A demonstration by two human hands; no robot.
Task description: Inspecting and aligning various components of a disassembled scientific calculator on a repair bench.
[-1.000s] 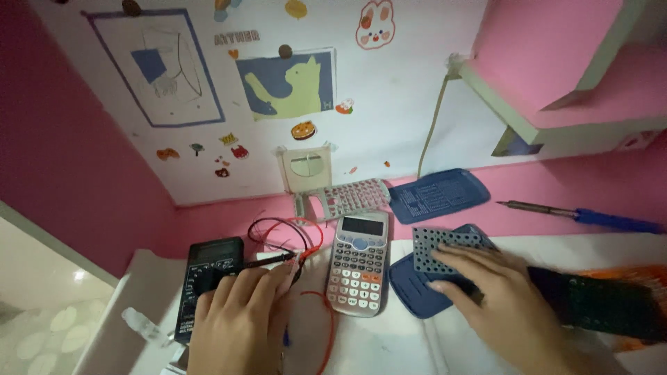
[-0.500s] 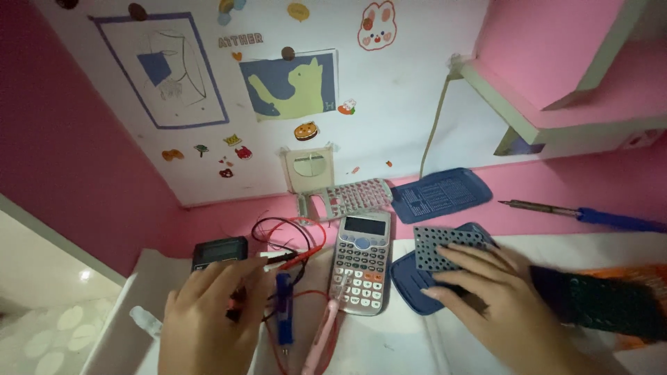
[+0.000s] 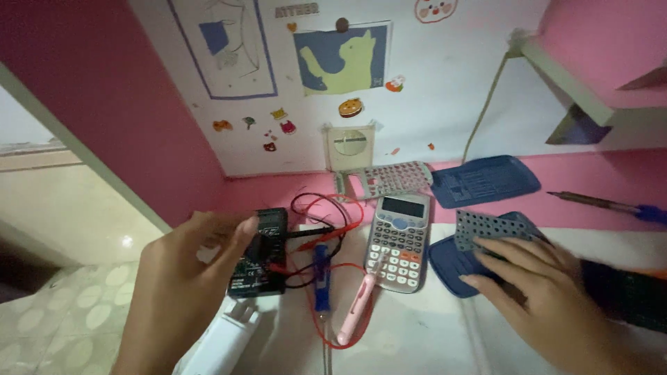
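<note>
1. Multimeter, black, lies left of centre on the white desk, its red and black leads looping toward the far wall. My left hand hovers just over its near-left edge, fingers spread and gripping nothing.
2. My right hand rests flat on the grey keypad sheet and the blue cover beneath it, fingers extended, not curled around either.
3. Between the hands sit the grey calculator, a blue-handled screwdriver and a pink pen-like tool, all close together.
4. To handle the meter well, I judge I should take it by its sides, clear of the leads so they do not drag the small tools.
5. I would press evenly on the keypad sheet so it stays aligned on the cover.
</note>
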